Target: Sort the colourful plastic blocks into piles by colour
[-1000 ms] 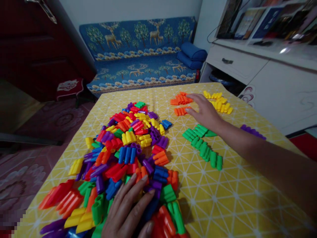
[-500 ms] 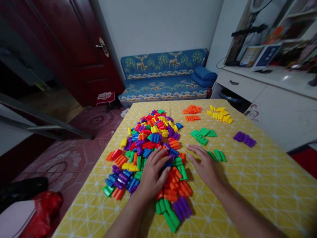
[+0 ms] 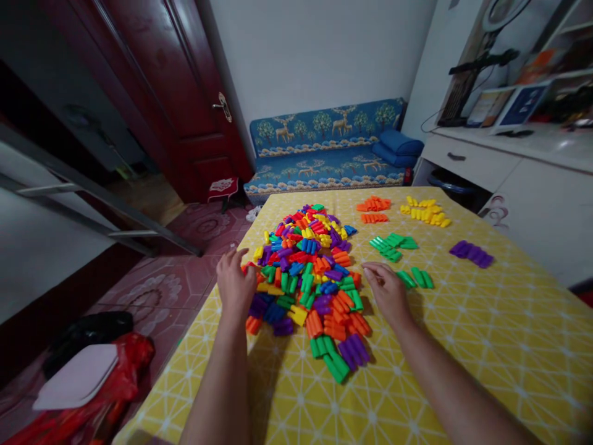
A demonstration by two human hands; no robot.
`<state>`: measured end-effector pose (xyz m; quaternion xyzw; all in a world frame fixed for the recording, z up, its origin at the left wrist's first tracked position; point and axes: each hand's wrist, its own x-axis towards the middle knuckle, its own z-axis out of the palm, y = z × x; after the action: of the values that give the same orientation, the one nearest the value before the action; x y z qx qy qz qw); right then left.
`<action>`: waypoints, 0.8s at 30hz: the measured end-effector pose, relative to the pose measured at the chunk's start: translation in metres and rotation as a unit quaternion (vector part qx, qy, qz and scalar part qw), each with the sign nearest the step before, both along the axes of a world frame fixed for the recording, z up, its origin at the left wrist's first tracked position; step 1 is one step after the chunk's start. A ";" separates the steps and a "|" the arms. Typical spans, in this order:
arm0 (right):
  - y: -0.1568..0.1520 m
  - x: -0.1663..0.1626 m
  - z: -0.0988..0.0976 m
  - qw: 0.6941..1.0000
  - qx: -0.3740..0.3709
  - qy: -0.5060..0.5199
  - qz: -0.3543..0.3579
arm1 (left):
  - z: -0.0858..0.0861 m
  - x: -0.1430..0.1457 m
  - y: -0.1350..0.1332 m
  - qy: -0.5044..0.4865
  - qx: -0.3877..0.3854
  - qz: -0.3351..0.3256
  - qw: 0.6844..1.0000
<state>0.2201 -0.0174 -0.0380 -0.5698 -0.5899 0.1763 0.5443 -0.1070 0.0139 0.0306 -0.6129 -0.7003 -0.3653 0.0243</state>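
A heap of plastic toy pieces (image 3: 306, 283) in red, orange, yellow, green, blue and purple, shaped like joined tubes, spreads over the table's middle and left. At its left edge is my left hand (image 3: 235, 283), fingers bent and apart above orange pieces, with nothing visible in its grip. My right hand (image 3: 388, 294) hovers right of the heap, its fingers loosely curled and no piece showing between them. Just beyond it lie loose green pieces (image 3: 419, 279). Farther right are single-colour groups: green (image 3: 393, 245), orange (image 3: 374, 204), yellow (image 3: 426, 212) and purple (image 3: 471, 254).
A yellow patterned cloth (image 3: 417, 383) covers the table. Behind it stands a blue sofa (image 3: 324, 170); a white cabinet (image 3: 532, 204) is at the right. Left of the table are a metal ladder (image 3: 92, 185), a red stool (image 3: 223, 187) and a red bag (image 3: 134, 364) on the floor.
My left hand has moved from the heap's near middle to its left edge, uncovering pieces there. My right hand stays right of the heap, its fingers more curled. The view has shifted left.
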 end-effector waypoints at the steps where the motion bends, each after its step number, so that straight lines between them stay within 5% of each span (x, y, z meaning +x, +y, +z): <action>1: 0.000 -0.001 0.001 1.000 0.002 -0.006 0.004 | -0.007 -0.011 0.006 -0.001 -0.044 0.043 0.998; 4: -0.001 -0.005 0.005 0.999 0.012 -0.026 0.018 | -0.025 -0.028 0.018 -0.026 -0.187 0.071 0.979; 6: -0.001 -0.006 0.005 0.999 0.016 -0.034 0.022 | -0.032 -0.027 0.022 -0.025 -0.217 0.057 0.974; 11: 0.003 -0.004 -0.005 0.999 0.027 -0.031 0.014 | -0.038 -0.019 0.029 -0.032 -0.173 0.003 0.984; 15: 0.007 -0.003 -0.009 0.998 0.034 -0.039 0.019 | -0.024 -0.006 0.025 -0.201 -0.065 -0.097 0.973; 18: 0.005 -0.005 -0.005 0.998 0.044 -0.046 0.025 | -0.001 0.023 0.008 -0.356 -0.028 -0.193 0.914; 24: -0.016 -0.016 0.015 0.989 0.108 -0.018 0.096 | 0.011 0.105 -0.030 -0.480 -0.287 -0.356 0.749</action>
<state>0.2042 -0.0329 -0.0234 -0.4511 -0.6672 0.1525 0.5727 -0.0018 -0.0166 0.0419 -0.5395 -0.4229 -0.3753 -0.6239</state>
